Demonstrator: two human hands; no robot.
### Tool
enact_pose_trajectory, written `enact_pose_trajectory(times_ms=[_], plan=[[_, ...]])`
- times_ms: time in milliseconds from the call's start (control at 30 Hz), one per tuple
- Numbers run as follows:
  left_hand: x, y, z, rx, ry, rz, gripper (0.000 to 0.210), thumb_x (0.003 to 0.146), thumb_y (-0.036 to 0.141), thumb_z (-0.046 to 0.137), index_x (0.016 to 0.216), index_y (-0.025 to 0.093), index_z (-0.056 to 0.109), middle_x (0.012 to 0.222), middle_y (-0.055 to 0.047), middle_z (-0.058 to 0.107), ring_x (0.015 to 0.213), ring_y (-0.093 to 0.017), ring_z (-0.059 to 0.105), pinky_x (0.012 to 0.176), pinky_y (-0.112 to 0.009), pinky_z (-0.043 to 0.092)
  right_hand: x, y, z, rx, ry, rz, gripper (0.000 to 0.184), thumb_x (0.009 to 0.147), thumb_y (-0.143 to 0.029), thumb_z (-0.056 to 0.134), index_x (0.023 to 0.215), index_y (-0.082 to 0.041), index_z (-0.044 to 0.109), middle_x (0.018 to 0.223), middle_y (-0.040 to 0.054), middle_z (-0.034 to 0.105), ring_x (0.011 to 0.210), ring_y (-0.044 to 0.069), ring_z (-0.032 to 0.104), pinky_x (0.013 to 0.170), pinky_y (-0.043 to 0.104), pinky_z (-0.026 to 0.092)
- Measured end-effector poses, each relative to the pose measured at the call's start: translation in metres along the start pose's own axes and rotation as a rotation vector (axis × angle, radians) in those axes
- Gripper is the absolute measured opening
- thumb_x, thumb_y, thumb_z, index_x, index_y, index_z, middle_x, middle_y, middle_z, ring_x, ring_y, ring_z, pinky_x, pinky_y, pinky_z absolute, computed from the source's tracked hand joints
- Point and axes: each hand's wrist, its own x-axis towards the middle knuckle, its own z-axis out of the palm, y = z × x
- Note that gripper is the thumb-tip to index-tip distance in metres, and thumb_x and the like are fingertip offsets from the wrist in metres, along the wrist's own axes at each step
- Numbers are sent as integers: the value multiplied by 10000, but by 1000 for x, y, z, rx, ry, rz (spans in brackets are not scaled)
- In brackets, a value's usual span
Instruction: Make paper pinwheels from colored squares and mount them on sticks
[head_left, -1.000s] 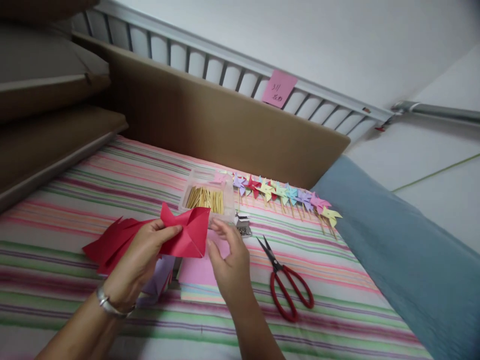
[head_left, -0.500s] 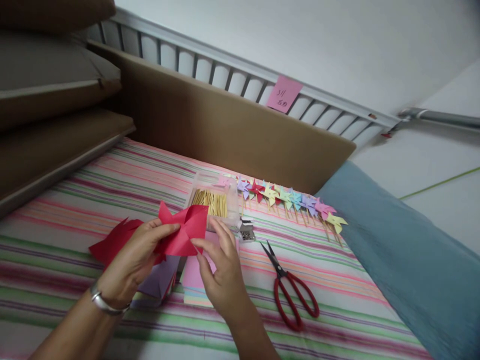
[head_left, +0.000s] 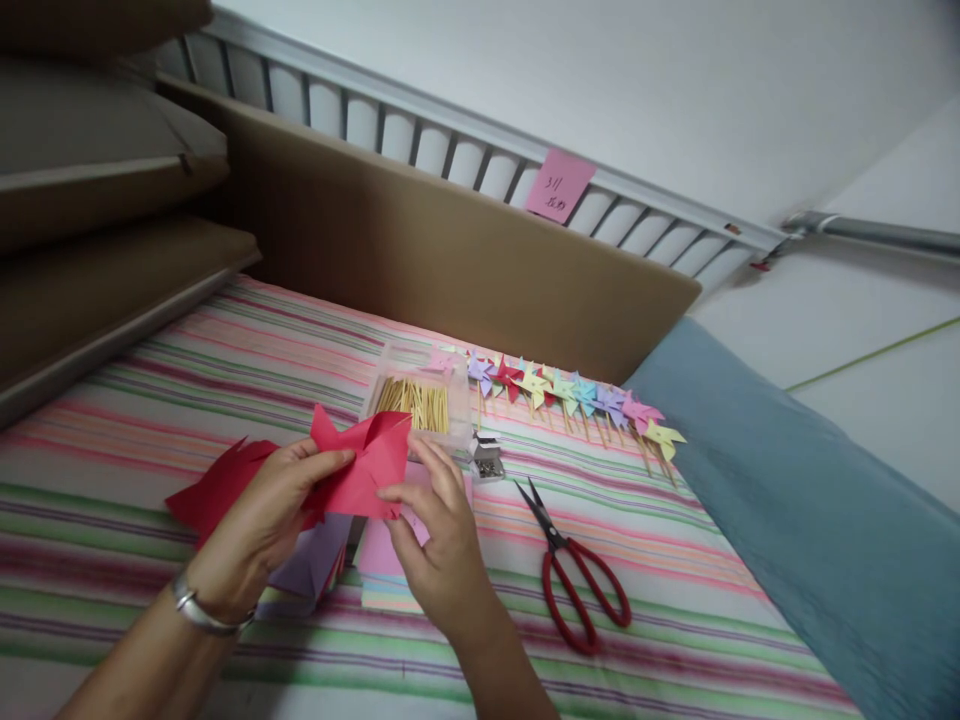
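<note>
1. Head view shows red paper (head_left: 369, 468) held up over the striped cloth (head_left: 697, 620), well in from its right edge; it is flat and matte, with creases and a pointed flap at its upper left.
2. The left hand (head_left: 274, 500) pinches it firmly, thumb across the front.
3. The right hand (head_left: 442, 540) is nearly closed, index finger and thumb nipping the lower right corner, other fingers loosely extended.
4. More red sheets (head_left: 214, 490) fan out behind the left wrist; whether that hand grips them, I cannot tell.
5. Beyond the hands, a clear plastic box (head_left: 460, 400) holds thin wooden sticks (head_left: 421, 405); just beside it, a small box (head_left: 489, 467) holds shiny metal bits.
6. Purple paper (head_left: 306, 565) and a square pastel stack (head_left: 386, 560) lie below the red.
7. Red-handled scissors (head_left: 553, 538), blades slightly parted, point toward the far edge, with cloth between them and the right edge.
8. Paper pinwheels (head_left: 534, 384) line the far edge toward its right corner, near a brown board (head_left: 450, 260); blue fabric (head_left: 810, 530) borders the right edge.
</note>
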Motion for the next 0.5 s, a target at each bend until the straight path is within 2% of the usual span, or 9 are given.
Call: enact_pose_trajectory(times_ms=[167, 500], plan=[[1, -1, -4, 41, 24, 7, 170, 542, 161, 808, 660, 127, 691, 545, -17, 692, 451, -115, 580, 443, -187, 462, -1, 0, 0, -13, -4, 9, 233, 822, -88, 568, 974, -238, 660, 1478, 65, 381, 1377, 254, 319, 1098, 476, 324], [3, -4, -3, 111, 109, 12, 192, 570, 143, 773, 740, 126, 686, 594, -28, 711, 486, -129, 610, 448, -194, 463, -1, -1, 0, -56, -6, 9, 196, 835, -110, 561, 908, -243, 684, 1432, 62, 433, 1358, 245, 340, 1090, 454, 337]])
